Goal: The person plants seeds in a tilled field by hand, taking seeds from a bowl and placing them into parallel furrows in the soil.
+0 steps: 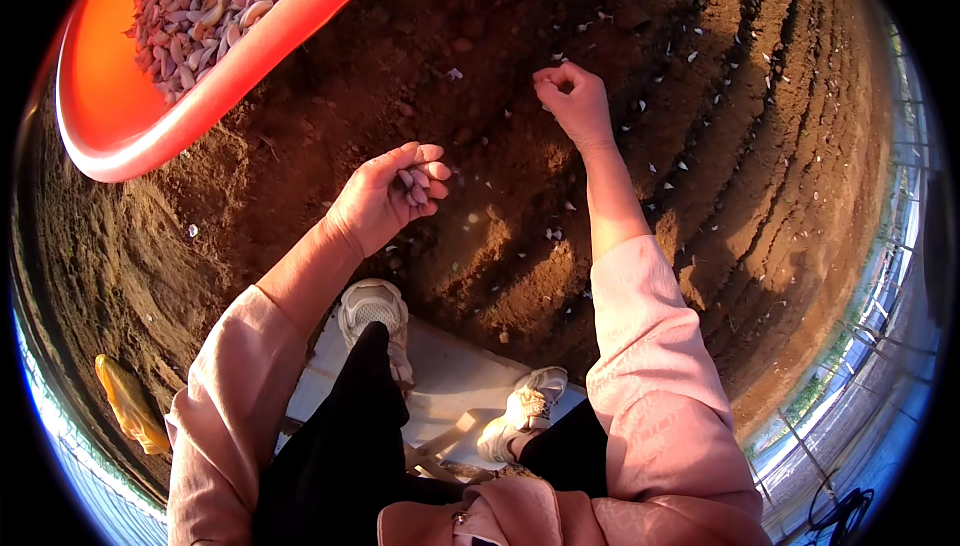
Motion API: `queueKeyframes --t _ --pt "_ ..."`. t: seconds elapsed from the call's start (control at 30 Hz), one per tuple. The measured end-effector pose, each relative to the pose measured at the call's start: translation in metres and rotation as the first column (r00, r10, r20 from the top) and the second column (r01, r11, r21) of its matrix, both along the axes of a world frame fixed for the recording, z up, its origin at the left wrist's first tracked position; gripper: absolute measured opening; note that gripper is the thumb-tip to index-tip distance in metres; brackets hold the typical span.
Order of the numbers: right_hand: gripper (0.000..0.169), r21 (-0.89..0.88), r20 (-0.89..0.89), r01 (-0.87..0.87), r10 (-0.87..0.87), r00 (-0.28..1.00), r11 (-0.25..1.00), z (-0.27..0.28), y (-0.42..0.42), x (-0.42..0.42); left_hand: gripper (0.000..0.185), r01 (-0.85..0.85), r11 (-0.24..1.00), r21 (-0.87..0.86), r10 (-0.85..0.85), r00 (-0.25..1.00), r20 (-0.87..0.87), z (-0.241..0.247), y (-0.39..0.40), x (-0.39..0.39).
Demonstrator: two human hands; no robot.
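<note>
My left hand (pixel 386 189) is half curled, palm up, around several garlic cloves (pixel 417 184) with pinkish skins. To its right and farther ahead, my right hand (pixel 574 99) hovers low over dark brown soil (pixel 450 118), thumb and forefinger brought together in a pinch. A pale speck shows just below those fingers; whether it is a clove in the hand or one on the ground, I cannot tell. Pale cloves (pixel 643 105) dot the furrowed soil on the right, spaced along rows.
An orange-red plastic tub (pixel 247 65) at the upper left holds a heap of loose garlic cloves (pixel 202 17). My pale shoes (pixel 375 309) rest on a light board (pixel 442 366), with wooden bars (pixel 442 441) between my legs. A yellow bag-like item (pixel 131 403) lies at the left.
</note>
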State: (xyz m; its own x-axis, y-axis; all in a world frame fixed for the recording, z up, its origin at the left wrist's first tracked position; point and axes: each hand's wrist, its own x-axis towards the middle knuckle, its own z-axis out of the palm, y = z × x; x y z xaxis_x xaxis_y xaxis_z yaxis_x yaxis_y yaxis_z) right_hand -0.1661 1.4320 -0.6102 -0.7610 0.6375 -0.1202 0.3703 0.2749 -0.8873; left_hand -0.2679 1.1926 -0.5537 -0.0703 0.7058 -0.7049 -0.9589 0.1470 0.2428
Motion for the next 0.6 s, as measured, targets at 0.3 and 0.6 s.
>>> queueKeyframes --t 0.3,0.6 --pt "0.012 0.177 0.276 -0.089 0.037 0.96 0.98 0.004 0.0 0.001 0.026 -0.016 1.0 -0.026 0.016 1.0 -0.003 -0.002 -0.003 -0.001" --pt "0.009 0.501 0.643 -0.444 0.023 0.765 0.743 -0.007 -0.002 -0.026 0.055 -0.051 0.998 0.048 0.048 0.997 0.056 0.003 0.01 -0.007"
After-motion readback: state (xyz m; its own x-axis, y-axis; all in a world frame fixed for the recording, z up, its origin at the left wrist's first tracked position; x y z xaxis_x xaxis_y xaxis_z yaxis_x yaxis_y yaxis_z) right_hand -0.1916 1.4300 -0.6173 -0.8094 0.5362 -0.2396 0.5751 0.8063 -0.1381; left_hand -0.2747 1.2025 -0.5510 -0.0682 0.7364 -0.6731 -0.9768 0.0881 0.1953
